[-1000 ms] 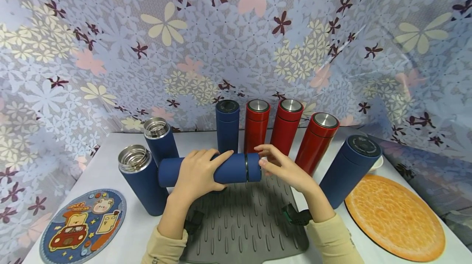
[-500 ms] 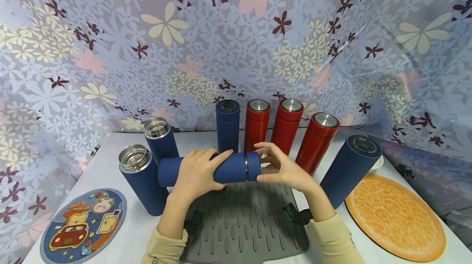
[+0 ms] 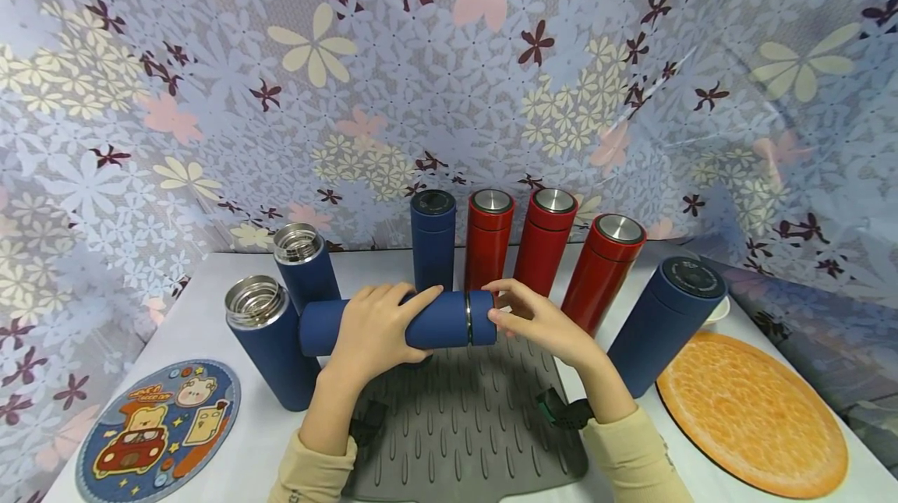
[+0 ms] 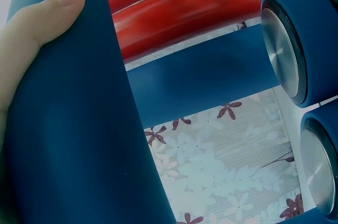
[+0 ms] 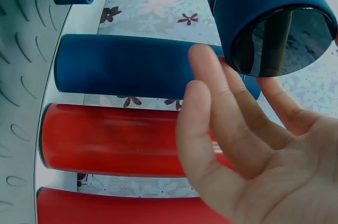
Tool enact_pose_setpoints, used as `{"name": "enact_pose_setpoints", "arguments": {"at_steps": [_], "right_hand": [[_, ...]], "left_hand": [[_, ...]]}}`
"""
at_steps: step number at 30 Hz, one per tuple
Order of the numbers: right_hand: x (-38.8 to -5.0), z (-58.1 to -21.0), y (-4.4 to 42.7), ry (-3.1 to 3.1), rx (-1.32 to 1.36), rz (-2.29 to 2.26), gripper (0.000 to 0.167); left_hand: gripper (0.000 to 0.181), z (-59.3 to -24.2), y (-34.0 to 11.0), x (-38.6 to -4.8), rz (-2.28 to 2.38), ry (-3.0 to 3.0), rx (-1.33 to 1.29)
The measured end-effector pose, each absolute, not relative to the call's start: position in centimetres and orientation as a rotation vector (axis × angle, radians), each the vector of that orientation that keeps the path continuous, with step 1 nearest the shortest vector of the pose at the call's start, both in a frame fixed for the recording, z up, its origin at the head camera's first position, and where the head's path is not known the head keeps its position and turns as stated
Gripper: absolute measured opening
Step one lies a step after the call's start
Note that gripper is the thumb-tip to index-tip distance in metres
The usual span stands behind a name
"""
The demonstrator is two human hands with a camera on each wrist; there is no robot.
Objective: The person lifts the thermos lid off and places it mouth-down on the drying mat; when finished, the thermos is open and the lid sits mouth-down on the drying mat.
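A blue thermos (image 3: 438, 321) lies sideways in the air above the grey mat, its capped end to the right. My left hand (image 3: 379, 327) grips the body from above, the thumb (image 4: 58, 15) lying along it in the left wrist view. My right hand (image 3: 543, 322) is at the thermos lid (image 3: 482, 318), thumb on the near side and index finger on the far side. In the right wrist view the lid's shiny end (image 5: 285, 44) faces the camera. Some fingertips (image 5: 202, 57) reach past its edge, and the thumb is mostly out of view there.
Two uncapped blue thermoses (image 3: 277, 347) (image 3: 309, 273) stand left. Behind are a capped blue thermos (image 3: 433, 246) and three red thermoses (image 3: 489, 246); another blue one (image 3: 662, 324) stands right. A grey ribbed mat (image 3: 477, 433), cartoon mat (image 3: 157, 433) and orange round mat (image 3: 754, 413) lie around.
My right hand's thumb dropped lower with the fingers spread around the lid, then came back up the lid as the hand turned. The left hand and the thermos have hardly moved.
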State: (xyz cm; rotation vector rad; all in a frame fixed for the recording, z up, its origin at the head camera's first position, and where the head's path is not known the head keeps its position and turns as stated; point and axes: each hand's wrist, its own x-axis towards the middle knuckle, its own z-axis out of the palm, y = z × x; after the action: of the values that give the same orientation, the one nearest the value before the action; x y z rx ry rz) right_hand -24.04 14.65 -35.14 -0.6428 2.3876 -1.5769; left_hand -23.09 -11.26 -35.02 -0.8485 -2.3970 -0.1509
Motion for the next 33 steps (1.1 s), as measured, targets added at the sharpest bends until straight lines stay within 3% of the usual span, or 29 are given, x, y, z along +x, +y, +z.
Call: {"name": "enact_pose_setpoints", "arguments": {"at_steps": [10,17,24,33], "right_hand": [[-24.02,-35.09,14.64,2.378,-0.821,-1.620,0.061],[-23.92,-34.99,14.61,2.427,-0.720,-1.542,0.049],[-23.94,-35.01,14.60,2.425,-0.671,-1.532,0.049],[-24.06,-35.16,14.79,2.408,-0.828,-1.584,0.067]], "left_hand": [[0.083,-34.91,-11.27,-23.03,-0.146,-2.405,-0.843],[0.083,-34.92,-11.24,-23.02,-0.143,-2.420,-0.845],[0.083,-34.95,-11.19,-23.03,-0.137,-2.415,-0.846],[0.083,-34.87,-11.15,-22.99,-0.127,-2.421,-0.840]]}}
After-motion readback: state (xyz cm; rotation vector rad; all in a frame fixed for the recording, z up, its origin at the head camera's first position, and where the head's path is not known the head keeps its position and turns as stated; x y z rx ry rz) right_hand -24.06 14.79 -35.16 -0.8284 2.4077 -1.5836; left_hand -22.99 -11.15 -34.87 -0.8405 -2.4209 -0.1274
